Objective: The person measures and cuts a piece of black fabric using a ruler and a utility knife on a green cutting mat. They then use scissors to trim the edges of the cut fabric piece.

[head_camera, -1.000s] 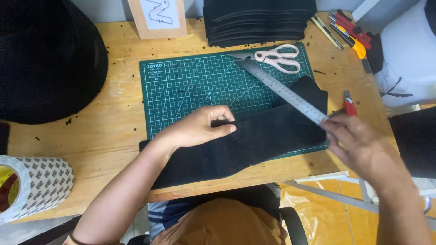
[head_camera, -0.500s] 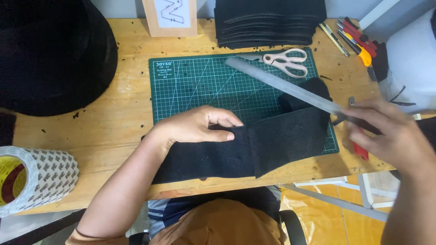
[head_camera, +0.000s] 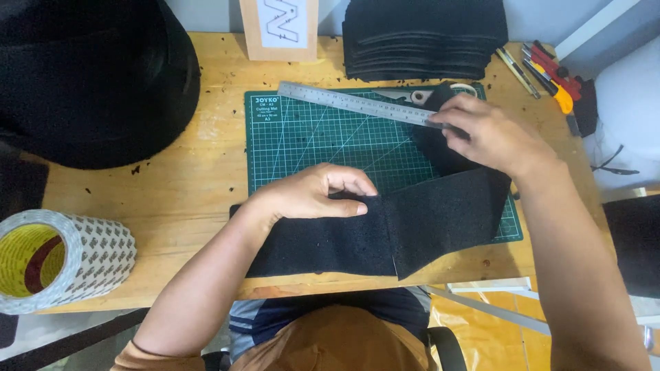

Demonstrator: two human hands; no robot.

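Note:
A long strip of black felt (head_camera: 440, 220) lies across the near edge of a green cutting mat (head_camera: 323, 137), folded over at its right part. My left hand (head_camera: 313, 196) presses on the strip's middle, fingers pinching its upper edge. My right hand (head_camera: 491, 134) holds the right end of a steel ruler (head_camera: 350, 103), which lies slanted along the mat's far edge. Scissors (head_camera: 412, 95) are partly hidden behind the ruler and my right hand.
A stack of black felt sheets (head_camera: 423, 38) stands at the back. A big black felt roll (head_camera: 89, 75) fills the left. A large tape roll (head_camera: 58, 257) sits at the near left. Cutters and pens (head_camera: 546, 72) lie at the right. A small card stand (head_camera: 278, 27) is behind the mat.
My right hand has carried the ruler from across the felt to the far edge of the mat, turning it nearly level. My left hand stays on the felt.

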